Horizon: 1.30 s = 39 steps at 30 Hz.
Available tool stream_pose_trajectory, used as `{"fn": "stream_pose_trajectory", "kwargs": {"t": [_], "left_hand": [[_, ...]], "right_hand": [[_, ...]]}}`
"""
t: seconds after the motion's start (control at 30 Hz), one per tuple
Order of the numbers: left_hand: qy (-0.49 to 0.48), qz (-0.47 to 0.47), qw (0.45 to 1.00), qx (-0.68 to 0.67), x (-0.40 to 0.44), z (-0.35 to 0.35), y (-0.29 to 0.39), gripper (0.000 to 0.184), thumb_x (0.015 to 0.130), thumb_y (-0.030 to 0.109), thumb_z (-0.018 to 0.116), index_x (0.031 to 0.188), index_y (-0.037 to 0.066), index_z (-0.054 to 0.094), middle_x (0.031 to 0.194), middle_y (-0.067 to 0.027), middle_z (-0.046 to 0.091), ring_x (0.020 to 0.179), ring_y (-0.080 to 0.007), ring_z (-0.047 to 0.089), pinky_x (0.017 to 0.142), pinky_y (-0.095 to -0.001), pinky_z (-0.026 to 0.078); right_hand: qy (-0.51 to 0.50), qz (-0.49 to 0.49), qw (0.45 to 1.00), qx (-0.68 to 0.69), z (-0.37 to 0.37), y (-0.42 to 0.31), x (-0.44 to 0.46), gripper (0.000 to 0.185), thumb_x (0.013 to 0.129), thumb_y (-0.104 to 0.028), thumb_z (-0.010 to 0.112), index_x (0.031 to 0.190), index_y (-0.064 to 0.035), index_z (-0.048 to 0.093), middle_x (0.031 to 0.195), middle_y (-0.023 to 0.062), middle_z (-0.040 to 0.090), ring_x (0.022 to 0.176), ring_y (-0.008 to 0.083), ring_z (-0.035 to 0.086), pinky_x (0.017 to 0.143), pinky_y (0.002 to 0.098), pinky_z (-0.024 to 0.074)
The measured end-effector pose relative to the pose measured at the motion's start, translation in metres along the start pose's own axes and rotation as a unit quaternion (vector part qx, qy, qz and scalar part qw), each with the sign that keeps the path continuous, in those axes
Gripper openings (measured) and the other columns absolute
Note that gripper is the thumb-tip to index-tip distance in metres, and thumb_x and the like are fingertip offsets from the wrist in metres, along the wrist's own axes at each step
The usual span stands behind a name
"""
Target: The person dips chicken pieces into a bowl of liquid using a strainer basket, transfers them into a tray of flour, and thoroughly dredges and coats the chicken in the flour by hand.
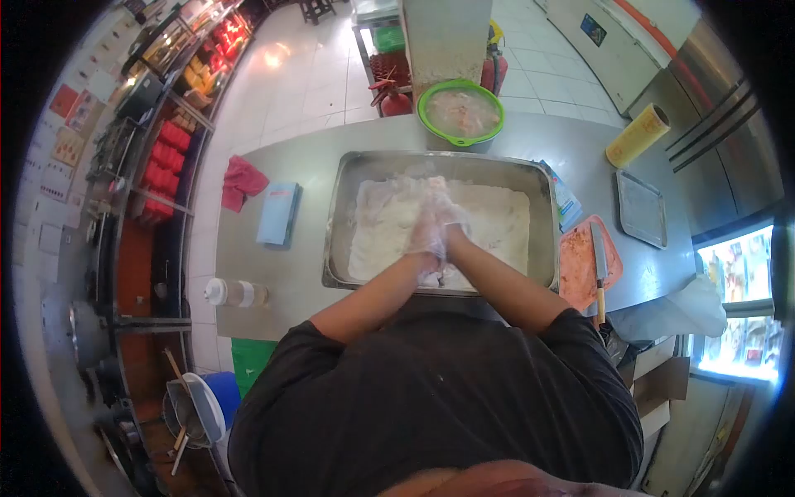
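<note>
A deep metal tray [333,240] holds a wide bed of white flour [505,217]. Over the middle of it, my left hand [425,235] and my right hand [452,219] are pressed together, both in clear plastic gloves dusted white. Their fingers are closed and point toward the far side of the tray. A pale pinkish shape shows at the fingertips; I cannot tell whether it is a floured piece or the fingers themselves. What lies between the palms is hidden.
Beyond the tray stands a green bowl [460,93] of raw meat pieces in cloudy liquid. At right are a red tray [571,263], a knife [599,257], a metal tray [641,209] and a film roll [638,136]. At left are a blue box [278,214], red cloth [242,182] and bottle [237,293].
</note>
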<state>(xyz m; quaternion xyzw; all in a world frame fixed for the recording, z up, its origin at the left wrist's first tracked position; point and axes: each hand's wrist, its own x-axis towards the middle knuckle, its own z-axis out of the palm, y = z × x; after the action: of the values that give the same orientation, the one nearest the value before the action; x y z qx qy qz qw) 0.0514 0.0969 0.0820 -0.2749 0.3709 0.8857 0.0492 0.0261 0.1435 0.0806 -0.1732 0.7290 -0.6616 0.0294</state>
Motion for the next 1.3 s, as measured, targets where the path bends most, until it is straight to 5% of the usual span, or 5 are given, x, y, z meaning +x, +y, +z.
{"fn": "stream_pose_trajectory", "kwargs": {"t": [0.13, 0.23, 0.47, 0.97, 1.3], "left_hand": [[-0.138, 0.427, 0.873, 0.191, 0.049, -0.062, -0.024, 0.058, 0.102, 0.046, 0.034, 0.143, 0.006, 0.042, 0.139, -0.0099, 0.048, 0.126, -0.0228, 0.045, 0.107, -0.0302, 0.033], [0.008, -0.024, 1.000, 0.001, 0.013, -0.040, 0.002, 0.059, 0.096, 0.059, 0.040, 0.127, 0.011, 0.053, 0.112, -0.0101, 0.061, 0.102, -0.0238, 0.059, 0.091, -0.0407, 0.048], [-0.043, 0.150, 0.986, 0.059, 0.079, -0.083, -0.009, 0.044, 0.099, 0.045, 0.045, 0.128, 0.012, 0.054, 0.114, -0.0064, 0.061, 0.102, -0.0216, 0.059, 0.087, -0.0392, 0.050], [0.191, 0.316, 0.464, 0.805, 0.191, -0.170, 0.032, 0.066, 0.079, 0.057, 0.064, 0.120, 0.005, 0.059, 0.126, -0.0187, 0.059, 0.116, -0.0302, 0.060, 0.092, -0.0398, 0.050], [-0.262, 0.048, 0.379, 0.886, 0.076, -0.101, 0.116, 0.042, 0.090, 0.023, 0.049, 0.130, 0.013, 0.054, 0.109, -0.0212, 0.065, 0.102, -0.0355, 0.064, 0.089, -0.0431, 0.051]], "right_hand": [[0.003, 0.021, 1.000, -0.009, 0.031, 0.001, -0.016, 0.040, 0.094, -0.024, 0.046, 0.132, -0.0128, 0.054, 0.134, 0.0151, 0.054, 0.120, 0.0330, 0.052, 0.100, 0.0422, 0.0429], [-0.013, 0.067, 0.998, 0.005, 0.011, 0.008, -0.001, 0.040, 0.095, -0.024, 0.044, 0.133, -0.0134, 0.054, 0.134, 0.0152, 0.054, 0.120, 0.0331, 0.053, 0.099, 0.0418, 0.0434], [-0.082, 0.012, 0.982, -0.168, 0.023, 0.018, -0.029, 0.039, 0.098, -0.024, 0.039, 0.133, -0.0149, 0.054, 0.135, 0.0154, 0.053, 0.119, 0.0333, 0.053, 0.098, 0.0408, 0.0443], [-0.031, 0.382, 0.924, 0.020, -0.045, 0.221, 0.080, 0.036, 0.089, -0.033, 0.062, 0.115, -0.0081, 0.066, 0.104, 0.0086, 0.066, 0.093, 0.0218, 0.060, 0.077, 0.0416, 0.0500], [-0.389, 0.131, 0.865, -0.287, -0.058, 0.074, 0.060, 0.038, 0.088, -0.022, 0.057, 0.123, -0.0089, 0.063, 0.122, 0.0167, 0.063, 0.112, 0.0308, 0.057, 0.097, 0.0408, 0.0425]]}}
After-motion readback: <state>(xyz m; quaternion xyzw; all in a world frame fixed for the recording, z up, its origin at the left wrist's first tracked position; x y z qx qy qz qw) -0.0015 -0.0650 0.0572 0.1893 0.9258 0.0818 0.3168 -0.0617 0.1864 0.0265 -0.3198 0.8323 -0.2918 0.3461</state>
